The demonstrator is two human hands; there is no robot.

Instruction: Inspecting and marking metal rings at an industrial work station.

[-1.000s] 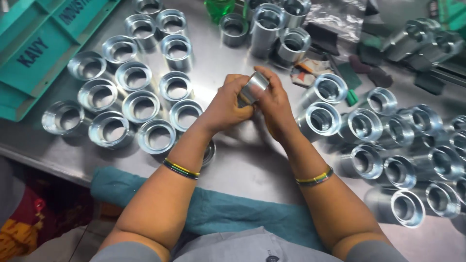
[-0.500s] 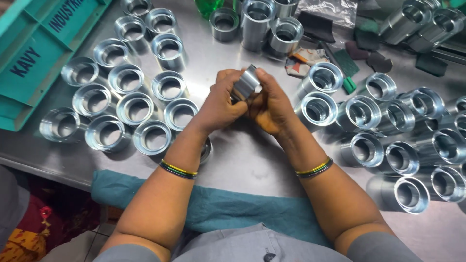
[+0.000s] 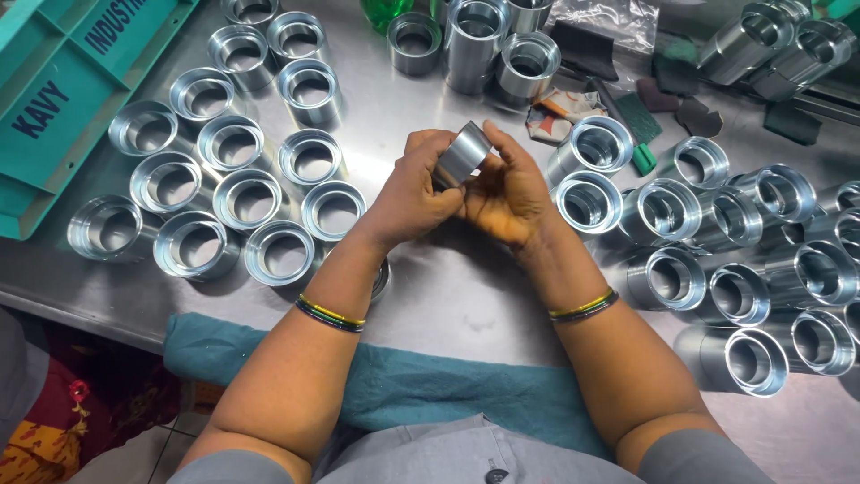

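Both hands, left hand (image 3: 414, 193) and right hand (image 3: 508, 193), grip one machined metal sleeve (image 3: 462, 154) tight above the surface (image 3: 466, 305), mid-way between its side edges.

green bottle (image 3: 387, 11) cut off, sleeve's (image 3: 461, 154) underside hidden

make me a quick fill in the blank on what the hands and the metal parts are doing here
1. Both hands, the left hand and right hand, hold one metal ____ above the table.
2. The upright rings stand on the person's ____ side.
3. The tray at far left is ____ in colour.
4. Each wrist wears striped ____.

Missing words: sleeve; left; teal; bangles
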